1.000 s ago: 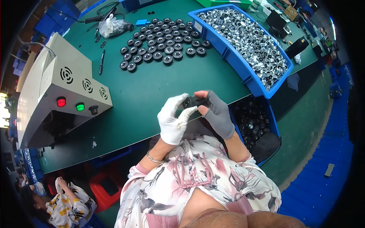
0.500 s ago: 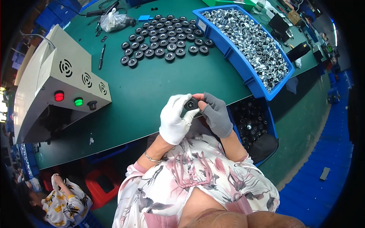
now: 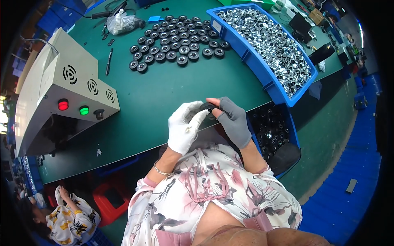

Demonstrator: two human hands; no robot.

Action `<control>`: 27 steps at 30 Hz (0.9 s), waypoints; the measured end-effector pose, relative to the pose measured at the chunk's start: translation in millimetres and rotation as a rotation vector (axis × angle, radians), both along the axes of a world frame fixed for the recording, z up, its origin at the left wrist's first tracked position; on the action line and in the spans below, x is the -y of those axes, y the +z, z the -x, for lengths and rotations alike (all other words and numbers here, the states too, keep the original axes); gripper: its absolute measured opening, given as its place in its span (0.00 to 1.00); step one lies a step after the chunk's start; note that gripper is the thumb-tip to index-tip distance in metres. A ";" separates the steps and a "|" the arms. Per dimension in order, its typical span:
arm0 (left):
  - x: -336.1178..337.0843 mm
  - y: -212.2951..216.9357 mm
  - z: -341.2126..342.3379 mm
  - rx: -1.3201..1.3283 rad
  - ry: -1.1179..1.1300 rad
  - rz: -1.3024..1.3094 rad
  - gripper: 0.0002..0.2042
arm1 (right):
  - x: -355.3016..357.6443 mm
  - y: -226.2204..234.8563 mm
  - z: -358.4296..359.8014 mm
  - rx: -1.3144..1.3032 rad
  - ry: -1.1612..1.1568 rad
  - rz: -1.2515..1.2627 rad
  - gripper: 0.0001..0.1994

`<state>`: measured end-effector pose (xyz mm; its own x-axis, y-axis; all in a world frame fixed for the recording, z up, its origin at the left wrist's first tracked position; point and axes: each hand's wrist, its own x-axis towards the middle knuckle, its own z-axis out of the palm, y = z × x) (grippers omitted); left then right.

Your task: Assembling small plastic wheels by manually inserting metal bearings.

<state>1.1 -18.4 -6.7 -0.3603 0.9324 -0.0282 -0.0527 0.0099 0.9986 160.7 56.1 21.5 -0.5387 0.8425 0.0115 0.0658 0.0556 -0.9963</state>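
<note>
Between the fingers: 1 small black wheel (image 3: 208, 110), held above the near edge of the bench (image 3: 164, 94), just in front of the body.
Left hand (image 3: 183, 128): white glove; fingers (image 3: 198, 118) narrow, pinching the wheel's left side, thumb and forefinger closed on it.
Right hand (image 3: 233, 121): grey fingerless glove; bare fingertips (image 3: 214, 101) curl over the wheel's top and right side, closed on it too.
Grip advice: as I judge it, the wheel sits best with the left fingers steadying the rim while the right fingertips work the centre; both holds should stay on the outer edge so the middle is not covered.
Beyond the fingers: rows of about 30 finished-looking black wheels (image 3: 176, 45) laid flat on the bench, well apart from the hands.
Right of the fingers, far: blue tray (image 3: 262, 80) heaped with small silver parts (image 3: 266, 41).
Right of the fingers, low: second blue bin (image 3: 294, 137) of dark parts, just beside the right wrist and below bench level.
Left of the fingers: beige machine (image 3: 49, 98) with 1 red and 1 green light, well apart.
Risk: small part, gloved grip; a loose pinch could let it drop to the lap, I think.
</note>
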 end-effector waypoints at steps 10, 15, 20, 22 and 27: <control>-3.1 2.2 -7.4 0.298 0.005 0.028 0.12 | 5.8 -8.4 6.2 -0.088 -0.056 0.082 0.14; -5.2 5.2 -4.5 0.247 -0.027 0.017 0.13 | 7.8 -5.7 6.1 -0.104 -0.043 0.030 0.14; -4.7 3.0 1.7 0.406 -0.144 0.087 0.17 | 3.5 -3.8 0.7 -0.087 -0.009 0.105 0.13; -5.0 -2.8 5.7 0.518 -0.204 0.083 0.17 | 2.3 0.7 -1.1 -0.229 0.066 0.272 0.14; -4.4 -1.4 7.5 0.616 -0.284 0.103 0.18 | 3.1 -0.3 -2.5 -0.277 0.066 0.280 0.15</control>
